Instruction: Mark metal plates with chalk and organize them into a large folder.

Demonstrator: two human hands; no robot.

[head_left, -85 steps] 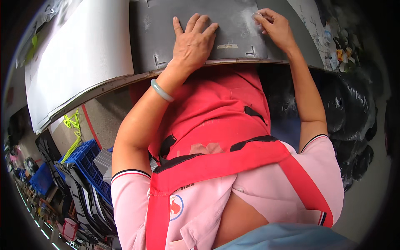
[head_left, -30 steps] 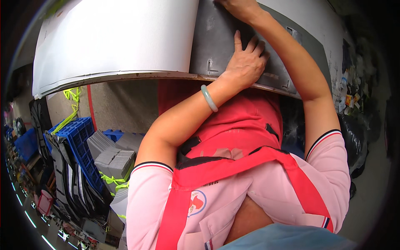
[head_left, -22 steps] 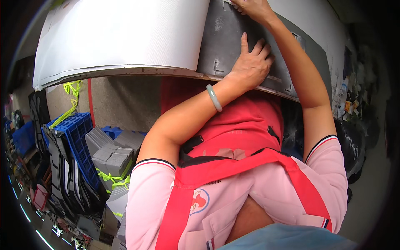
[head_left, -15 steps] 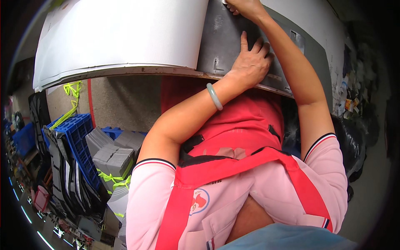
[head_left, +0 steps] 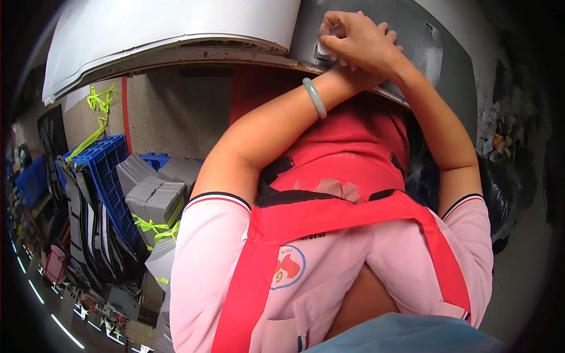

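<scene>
I had the right hand [head_left: 362, 44] crossed over the left on my head view, its thumb and forefinger pinching a small white piece [head_left: 323, 50] just above an L-shaped slot near the front edge of the dark grey panel [head_left: 406, 16] on the worktop [head_left: 235, 57]. Under it I saw the left hand [head_left: 351, 77] mostly hidden, a few fingertips showing past the right hand, so I could not tell whether its fingers were spread or pressed together. To the left I had large white sheets [head_left: 176, 26] lying beside the panel.
</scene>
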